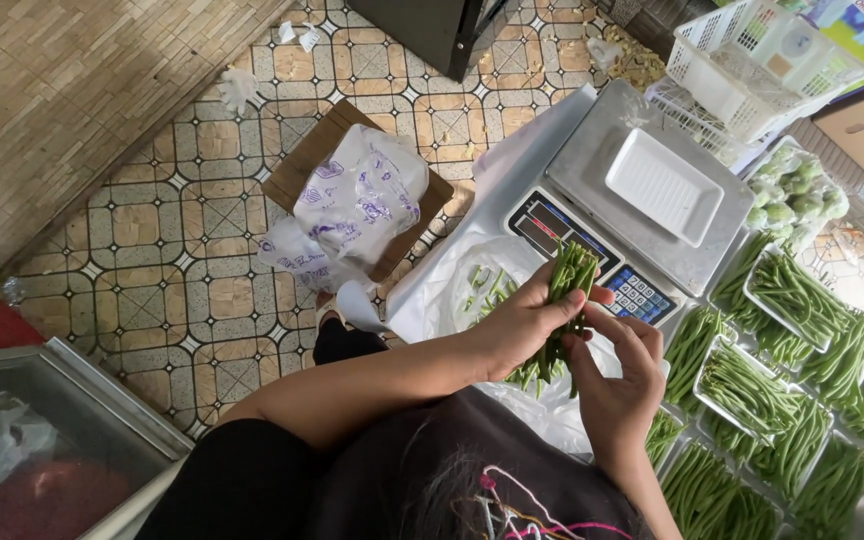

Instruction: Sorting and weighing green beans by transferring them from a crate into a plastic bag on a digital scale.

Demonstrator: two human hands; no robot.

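Here, left hand (522, 325) and right hand (620, 385) fingers clamped on upright bean bundle (560, 310).

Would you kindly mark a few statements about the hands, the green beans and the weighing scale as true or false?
1. The left hand grips a bundle of long green beans. True.
2. The white foam tray on the grey electronic scale is heaped with beans. False: the white foam tray is empty.
3. The right hand touches the lower part of the bundle. True.
4. The filled trays of green beans lie on the tiled floor. False: they sit beside the scale, to the right in the picture.
5. A printed white plastic bag rests on brown cardboard on the floor. True.
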